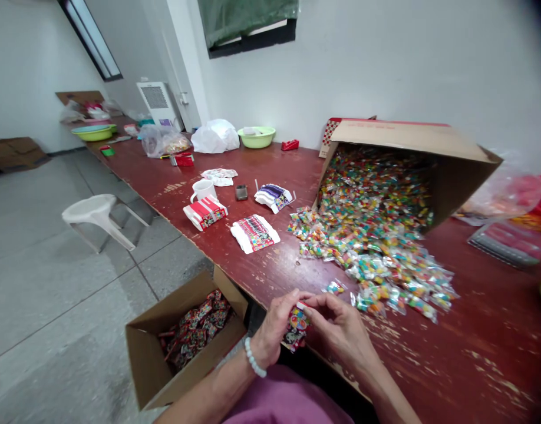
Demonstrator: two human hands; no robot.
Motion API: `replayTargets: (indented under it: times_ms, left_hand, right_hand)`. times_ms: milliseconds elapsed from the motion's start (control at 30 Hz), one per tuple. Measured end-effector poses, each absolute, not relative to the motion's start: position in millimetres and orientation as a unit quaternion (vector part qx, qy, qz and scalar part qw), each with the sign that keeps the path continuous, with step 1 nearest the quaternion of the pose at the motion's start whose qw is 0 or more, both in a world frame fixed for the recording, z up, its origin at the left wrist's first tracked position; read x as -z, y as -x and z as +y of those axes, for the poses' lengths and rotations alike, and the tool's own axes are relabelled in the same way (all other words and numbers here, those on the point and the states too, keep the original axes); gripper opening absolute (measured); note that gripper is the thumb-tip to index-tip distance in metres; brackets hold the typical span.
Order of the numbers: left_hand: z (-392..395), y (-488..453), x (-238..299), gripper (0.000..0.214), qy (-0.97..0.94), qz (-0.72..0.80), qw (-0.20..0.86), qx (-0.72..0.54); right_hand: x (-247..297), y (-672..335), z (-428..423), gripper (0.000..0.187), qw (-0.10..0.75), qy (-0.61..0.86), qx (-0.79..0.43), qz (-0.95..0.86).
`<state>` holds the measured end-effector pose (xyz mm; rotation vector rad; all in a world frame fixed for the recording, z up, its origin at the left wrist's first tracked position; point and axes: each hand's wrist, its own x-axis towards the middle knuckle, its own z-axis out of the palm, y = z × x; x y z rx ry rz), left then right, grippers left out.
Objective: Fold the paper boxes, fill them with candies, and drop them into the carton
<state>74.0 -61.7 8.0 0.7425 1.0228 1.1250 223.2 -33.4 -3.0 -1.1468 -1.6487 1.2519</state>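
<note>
My left hand (277, 327) and my right hand (339, 324) are together at the near edge of the red-brown table (451, 353), both closed on one small colourful printed packet (297, 324). My left wrist wears a white bead bracelet. Just beyond my right hand lies a spill of several small clear candy bags (376, 259), pouring out of a large cardboard box (412, 171) tipped on its side. A single loose candy bag (335, 287) lies closest to my fingers.
An open cardboard box (182, 341) of filled packets stands on the floor at my left. Three stacks of flat printed packets (255, 232) lie mid-table beside a white mug (203, 189) and a phone (241, 192). Farther off are green bowls, plastic bags and a white stool (98, 215).
</note>
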Motion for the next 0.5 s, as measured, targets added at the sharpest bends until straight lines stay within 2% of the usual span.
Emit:
replayTargets:
  times_ms: [167,400,500]
  left_hand:
    - [-61.8,-73.0,-6.8,0.058,-0.327,0.460,0.679,-0.470]
    - [-63.2,-69.8,-11.7,0.057,-0.346,0.469,0.668,-0.462]
    - [-62.5,-67.8,-10.3,0.050,-0.333,0.470,0.669,-0.469]
  right_hand:
    - [-4.6,-213.8,-30.3,0.022,0.413,0.414,-0.593,-0.553]
    - [0.5,-215.3,-28.7,0.024,0.408,0.415,-0.595,-0.555]
    - [-3.8,-218.1,-29.8,0.020,0.391,0.427,-0.524,-0.624]
